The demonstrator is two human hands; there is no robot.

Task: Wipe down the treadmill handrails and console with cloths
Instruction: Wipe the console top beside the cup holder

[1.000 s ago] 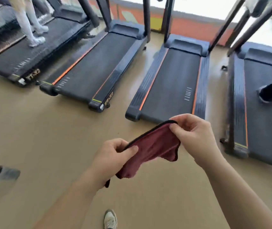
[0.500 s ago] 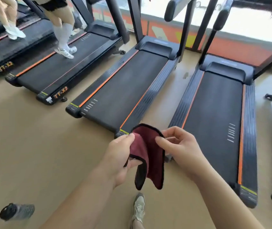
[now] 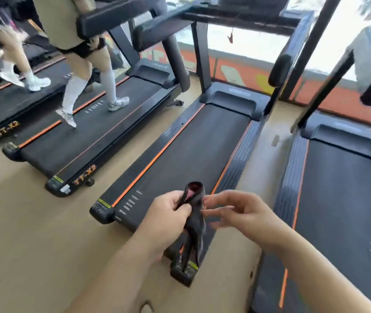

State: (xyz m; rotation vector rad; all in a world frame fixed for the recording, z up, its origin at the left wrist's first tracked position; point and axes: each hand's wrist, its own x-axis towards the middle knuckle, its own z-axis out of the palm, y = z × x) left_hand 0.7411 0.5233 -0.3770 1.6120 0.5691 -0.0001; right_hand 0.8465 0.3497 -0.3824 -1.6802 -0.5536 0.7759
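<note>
Tan floor (image 3: 22, 245); orange wall band (image 3: 338, 102) under bright windows (image 3: 247, 41); daylight pouring in.

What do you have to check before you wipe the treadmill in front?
1. Cloth held: ok, the left hand grips it.
2. Cloth spread out for wiping: not ok, it hangs bunched up.
3. Right hand on the cloth: cannot tell, its loose fingers are blurred beside it.
4. Treadmill free: ok, nobody stands on its belt.
5. Handrail close enough: probably not ok, it sits at the belt's far end.
</note>
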